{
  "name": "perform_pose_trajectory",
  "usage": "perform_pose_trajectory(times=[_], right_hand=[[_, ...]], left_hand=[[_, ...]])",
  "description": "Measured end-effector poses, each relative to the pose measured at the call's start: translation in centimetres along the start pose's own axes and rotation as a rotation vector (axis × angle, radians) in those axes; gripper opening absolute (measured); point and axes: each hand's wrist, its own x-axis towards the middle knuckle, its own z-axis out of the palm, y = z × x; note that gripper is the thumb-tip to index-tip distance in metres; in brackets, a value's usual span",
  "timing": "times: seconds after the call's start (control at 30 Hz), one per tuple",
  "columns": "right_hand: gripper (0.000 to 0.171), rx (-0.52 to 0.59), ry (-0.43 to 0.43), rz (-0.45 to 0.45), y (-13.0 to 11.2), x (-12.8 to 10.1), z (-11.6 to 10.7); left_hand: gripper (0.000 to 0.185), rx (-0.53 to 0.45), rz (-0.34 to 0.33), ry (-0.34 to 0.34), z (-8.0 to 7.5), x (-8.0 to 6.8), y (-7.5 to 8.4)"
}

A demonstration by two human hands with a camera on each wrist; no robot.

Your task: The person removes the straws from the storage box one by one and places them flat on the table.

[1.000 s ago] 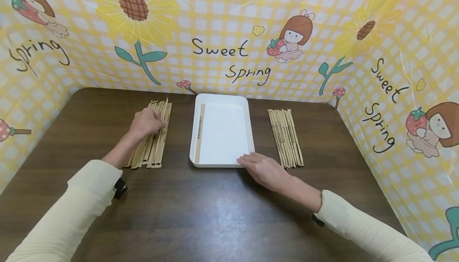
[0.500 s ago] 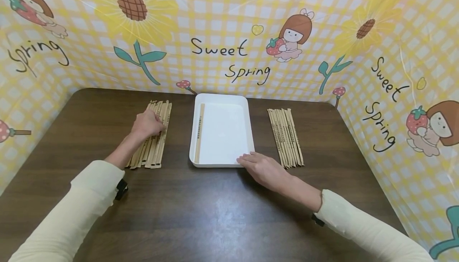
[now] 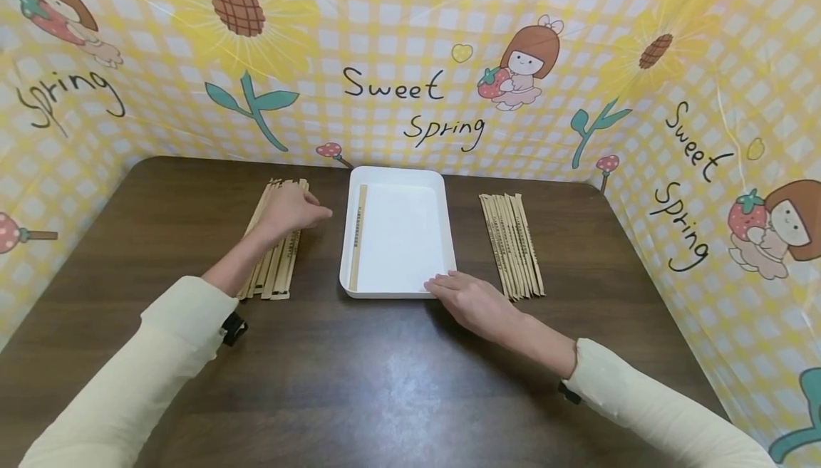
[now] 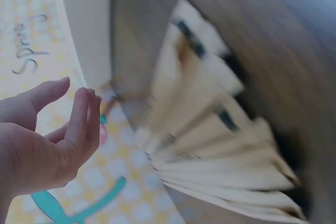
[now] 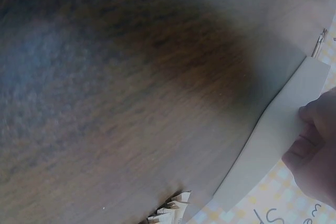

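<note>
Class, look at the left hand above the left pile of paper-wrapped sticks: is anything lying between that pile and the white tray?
Nothing visible. Only bare table separates the left pile from the white tray; the left hand hovers above the pile.

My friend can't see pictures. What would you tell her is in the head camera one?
A left hand hovers over paper-wrapped chopsticks beside a white tray holding one wrapped pair. The right hand touches the tray's near corner; more chopsticks lie to its right on the brown table.

A makeshift recording booth: a dark wood counter (image 3: 385,382) walled on three sides by a cartoon "Sweet Spring" sheet (image 3: 410,62).
</note>
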Motion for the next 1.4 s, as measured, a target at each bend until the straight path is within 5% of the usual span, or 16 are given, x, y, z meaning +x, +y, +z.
perform_pose_trajectory(times=[0.23,0.53,0.67,0.8,0.9,1.1,1.4], right_hand=[[0.031,0.002,-0.002,0.003,0.0,-0.1,0.1],[0.031,0.002,0.015,-0.004,0.1,-0.1,0.1],[0.031,-0.001,0.013,-0.008,0.1,-0.1,0.2],[0.030,0.000,0.013,-0.009,0.1,0.0,0.2],[0.030,0.002,0.015,-0.013,0.1,0.0,0.1],[0.031,0.002,0.031,-0.018,0.1,0.1,0.0],[0.030,0.011,0.021,-0.012,0.2,0.0,0.1]], left_hand=[[0.035,-0.094,-0.083,-0.067,0.9,0.1,3.1],[0.045,-0.107,-0.046,-0.093,2.3,0.4,5.1],[0.020,-0.063,-0.026,-0.095,3.3,0.7,5.6],[0.052,-0.028,-0.017,-0.102,4.2,1.3,5.8],[0.055,0.021,-0.006,-0.097,4.8,1.7,5.9],[0.041,0.107,0.025,-0.099,5.7,2.0,6.5],[0.024,0.121,-0.014,-0.115,6.6,2.1,6.7]])
